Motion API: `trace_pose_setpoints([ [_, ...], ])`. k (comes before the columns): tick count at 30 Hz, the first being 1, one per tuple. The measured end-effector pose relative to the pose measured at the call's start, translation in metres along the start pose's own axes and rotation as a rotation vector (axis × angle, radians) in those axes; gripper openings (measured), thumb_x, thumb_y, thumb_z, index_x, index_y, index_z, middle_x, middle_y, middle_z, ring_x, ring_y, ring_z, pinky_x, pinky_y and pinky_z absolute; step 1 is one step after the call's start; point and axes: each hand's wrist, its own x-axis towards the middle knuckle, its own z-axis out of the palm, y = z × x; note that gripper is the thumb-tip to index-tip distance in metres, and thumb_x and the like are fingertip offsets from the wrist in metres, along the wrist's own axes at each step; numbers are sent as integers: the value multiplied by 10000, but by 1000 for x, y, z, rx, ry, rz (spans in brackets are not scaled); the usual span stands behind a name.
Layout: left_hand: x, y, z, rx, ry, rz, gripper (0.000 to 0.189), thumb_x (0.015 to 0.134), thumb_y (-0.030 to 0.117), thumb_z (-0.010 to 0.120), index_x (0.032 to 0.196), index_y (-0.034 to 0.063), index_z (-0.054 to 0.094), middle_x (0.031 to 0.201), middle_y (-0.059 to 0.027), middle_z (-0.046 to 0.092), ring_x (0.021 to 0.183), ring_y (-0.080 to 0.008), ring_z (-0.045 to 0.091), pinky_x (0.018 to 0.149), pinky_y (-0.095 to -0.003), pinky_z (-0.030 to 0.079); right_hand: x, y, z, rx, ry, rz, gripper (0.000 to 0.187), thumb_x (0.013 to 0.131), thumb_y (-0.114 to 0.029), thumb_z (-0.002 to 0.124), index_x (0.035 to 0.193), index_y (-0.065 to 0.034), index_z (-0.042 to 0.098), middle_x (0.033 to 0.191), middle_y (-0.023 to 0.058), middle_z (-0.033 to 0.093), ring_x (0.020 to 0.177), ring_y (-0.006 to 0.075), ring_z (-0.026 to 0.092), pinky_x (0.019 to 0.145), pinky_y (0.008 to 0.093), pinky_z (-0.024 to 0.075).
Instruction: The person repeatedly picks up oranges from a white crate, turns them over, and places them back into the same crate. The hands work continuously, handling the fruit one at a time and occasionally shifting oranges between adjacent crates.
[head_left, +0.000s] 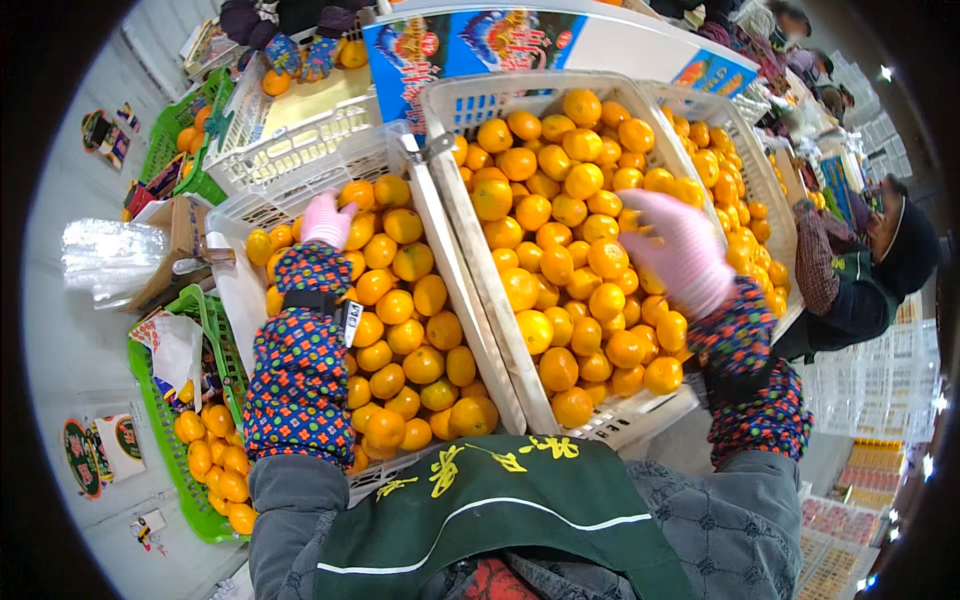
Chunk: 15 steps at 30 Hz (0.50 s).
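Note:
My left hand (327, 219), in a pink knit glove, is at the far part of the left white plastic crate (231, 292), against the mandarin oranges (394, 306) there. Whether its fingers grip a fruit is hidden. Blurred by motion, my right hand (675, 251) in a matching glove hovers over the right side of the middle crate (649, 411). Its thumb and fingers are spread, with orange fruit (631, 220) visible between them; I cannot tell if that fruit is held. The middle crate is heaped with mandarin oranges (556, 264).
Another crate of oranges (739, 187) adjoins at right, with a person (862, 270) beyond it. Green baskets (169, 457) stand at left, near a cardboard box (184, 232). Blue printed cartons (480, 45) stand behind the crates. Another person's patterned sleeves (322, 56) reach over a far crate (300, 142).

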Motion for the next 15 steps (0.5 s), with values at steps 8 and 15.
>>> trace_pose_setpoints([
  [8,-3,-20,-43,-71,-38,28,509,920,297,677,1339,32,560,1146,-206,700,1052,-347,681,918,-410,530,-47,92,-7,32,-354,153,399,808,-215,690,1174,-58,669,1008,223,697,966,398,672,853,455,538],
  [15,-81,64,-90,-527,113,324,428,933,88,671,1335,-4,555,1171,-170,691,1039,-239,690,925,-338,539,0,87,85,-189,-593,269,644,754,-290,780,1300,-42,544,1103,234,679,1036,411,653,882,444,534],
])
